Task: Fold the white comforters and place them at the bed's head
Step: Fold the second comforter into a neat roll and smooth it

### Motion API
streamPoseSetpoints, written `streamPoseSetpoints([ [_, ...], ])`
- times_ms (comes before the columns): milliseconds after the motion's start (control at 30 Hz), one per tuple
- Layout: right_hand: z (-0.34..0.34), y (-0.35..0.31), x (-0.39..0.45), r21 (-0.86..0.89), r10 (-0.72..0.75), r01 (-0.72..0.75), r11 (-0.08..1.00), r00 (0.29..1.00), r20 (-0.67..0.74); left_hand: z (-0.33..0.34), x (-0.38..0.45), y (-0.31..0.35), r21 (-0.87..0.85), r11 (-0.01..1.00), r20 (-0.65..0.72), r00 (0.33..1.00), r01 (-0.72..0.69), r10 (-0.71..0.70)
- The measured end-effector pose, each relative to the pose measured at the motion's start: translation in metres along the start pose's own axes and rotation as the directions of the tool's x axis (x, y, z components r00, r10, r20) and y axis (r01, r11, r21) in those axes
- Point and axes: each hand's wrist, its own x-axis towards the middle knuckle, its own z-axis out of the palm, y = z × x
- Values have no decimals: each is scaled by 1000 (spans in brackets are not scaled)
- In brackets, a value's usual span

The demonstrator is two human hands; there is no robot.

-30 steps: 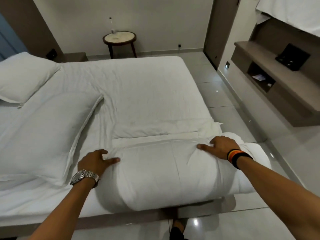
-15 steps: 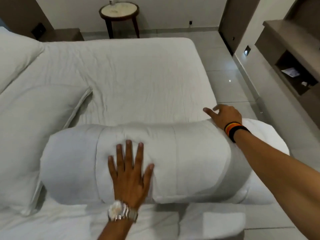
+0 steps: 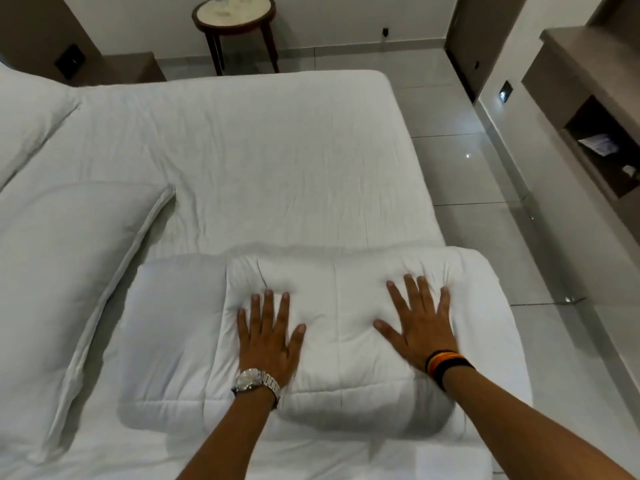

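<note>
Head view: both hands lie flat, palms down, on top of the folded white comforter [image 3: 343,344], gripping nothing. The left hand [image 3: 268,341] has its fingers spread wide and presses into the left part of the upper fold, a metal watch [image 3: 255,383] on its wrist. The right hand [image 3: 420,327] is likewise splayed, fingers pointing away from the person, pressing the right part of the fold so that the padding dents and puckers around the fingertips; dark and orange wristbands [image 3: 446,363] circle that wrist. The comforter sits as a thick bundle on the near side of the bed [image 3: 277,161], its right end reaching the mattress edge, with a lower layer showing out to the left of the upper fold. Just left of the bundle lies a large white pillow [image 3: 62,289], and a second pillow [image 3: 27,116] rests farther back at the left edge. Beyond the bed a round side table [image 3: 234,15] stands against the far wall. To the right, glossy floor tiles [image 3: 485,188] run alongside a wall shelf unit [image 3: 595,109] with an open niche.
</note>
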Motion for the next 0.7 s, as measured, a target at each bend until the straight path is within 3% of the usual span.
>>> streamPoseSetpoints([
  [100,-28,6,10,9,-60,61,998,991,-116,-4,5,-5,-7,1000,-13,1000,14,-14],
  [200,-37,36,17,32,71,-65,997,968,-242,-5,14,-11,-15,1000,-66,998,1,-2],
  [333,16,52,18,18,158,-157,987,986,-55,23,3,0,-46,999,-73,997,-14,10],
  [400,10,50,31,20,163,-163,986,987,10,27,9,5,-66,998,-67,997,22,-27],
  [500,-38,40,42,93,162,-158,983,986,-36,5,12,0,-89,995,-70,996,49,-55],
  [600,-87,10,70,174,5,11,985,996,-93,-15,-16,2,-178,971,-163,968,159,-188],
  [700,-116,-44,114,300,-276,220,928,948,158,-10,-65,20,-260,863,-138,868,432,-476],
])
